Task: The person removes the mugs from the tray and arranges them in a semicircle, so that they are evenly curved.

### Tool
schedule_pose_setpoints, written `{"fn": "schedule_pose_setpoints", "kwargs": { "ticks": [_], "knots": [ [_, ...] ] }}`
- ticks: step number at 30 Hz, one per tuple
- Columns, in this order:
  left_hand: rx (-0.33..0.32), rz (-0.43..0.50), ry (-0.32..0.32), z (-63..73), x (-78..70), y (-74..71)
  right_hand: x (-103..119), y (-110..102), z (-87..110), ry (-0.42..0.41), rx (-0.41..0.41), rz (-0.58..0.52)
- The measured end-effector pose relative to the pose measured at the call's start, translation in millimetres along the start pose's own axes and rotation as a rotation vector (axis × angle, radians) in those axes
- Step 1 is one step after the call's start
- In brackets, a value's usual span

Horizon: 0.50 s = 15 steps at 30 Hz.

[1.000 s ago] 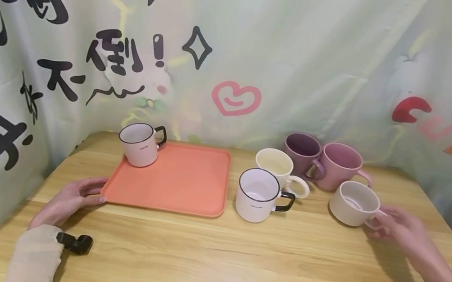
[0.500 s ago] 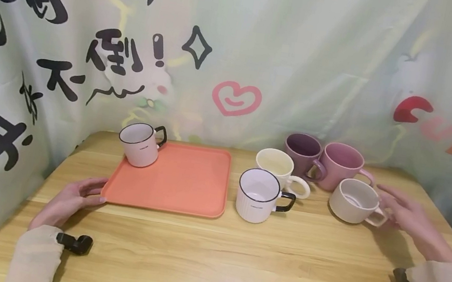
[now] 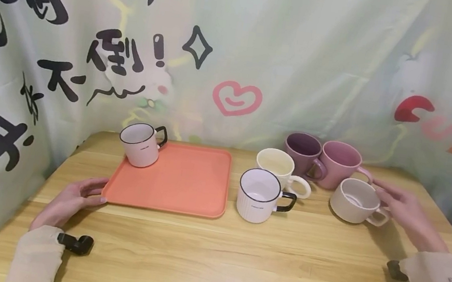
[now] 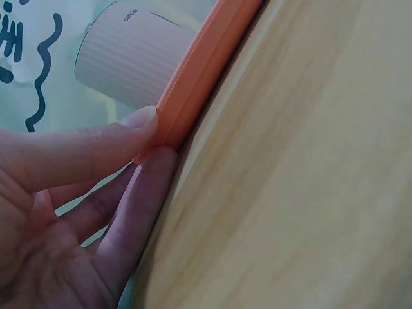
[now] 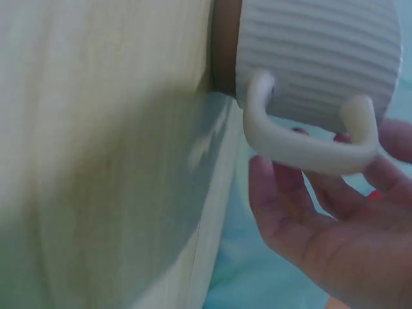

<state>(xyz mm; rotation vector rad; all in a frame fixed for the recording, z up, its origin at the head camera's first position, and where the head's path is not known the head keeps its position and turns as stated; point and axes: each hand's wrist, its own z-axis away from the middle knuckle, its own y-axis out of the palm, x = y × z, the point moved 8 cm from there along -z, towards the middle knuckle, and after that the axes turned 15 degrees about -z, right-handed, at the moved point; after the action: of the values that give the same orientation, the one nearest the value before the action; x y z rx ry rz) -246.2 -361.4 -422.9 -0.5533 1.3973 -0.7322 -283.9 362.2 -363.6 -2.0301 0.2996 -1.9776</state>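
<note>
In the head view my left hand [image 3: 71,198] pinches the near left corner of an orange tray [image 3: 184,186]. The left wrist view shows the thumb [image 4: 122,132] on the tray's edge, with fingers below it. A white ribbed mug [image 3: 142,152] with a black handle stands on that tray. At the right, my right hand [image 3: 408,214] is beside a low off-white cup [image 3: 349,209]. Its loosely bent fingers [image 5: 341,193] lie behind the cup's handle [image 5: 302,151] in the right wrist view, with the thumb near the rim. I cannot tell whether they touch the cup.
Left of the cup stand another white mug [image 3: 255,206] with a black handle and a cream mug [image 3: 274,160]. Behind are a dark purple mug [image 3: 299,159] and a pink mug [image 3: 337,170]. A printed curtain [image 3: 309,51] hangs behind the wooden table [image 3: 208,260].
My right hand has let go of the off-white cup's handle and shifted up beside the cup's right side. The cup has barely moved. My left hand stays on the tray.
</note>
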Motion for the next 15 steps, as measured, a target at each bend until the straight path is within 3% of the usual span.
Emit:
{"fn": "schedule_pose_setpoints", "kwargs": {
  "ticks": [7, 11, 15],
  "knots": [
    [0.011, 0.002, 0.010, -0.3, -0.2, 0.2, -12, -2, 19.9, -0.028, 0.127, -0.005],
    [0.015, -0.005, 0.000, 0.3, 1.5, -0.5, -18, -5, 26.8, -0.012, 0.108, 0.090],
    [0.013, -0.007, -0.007, 0.0, 2.1, 0.0, -21, -6, 31.2, 0.001, 0.092, 0.103]
  ]
}}
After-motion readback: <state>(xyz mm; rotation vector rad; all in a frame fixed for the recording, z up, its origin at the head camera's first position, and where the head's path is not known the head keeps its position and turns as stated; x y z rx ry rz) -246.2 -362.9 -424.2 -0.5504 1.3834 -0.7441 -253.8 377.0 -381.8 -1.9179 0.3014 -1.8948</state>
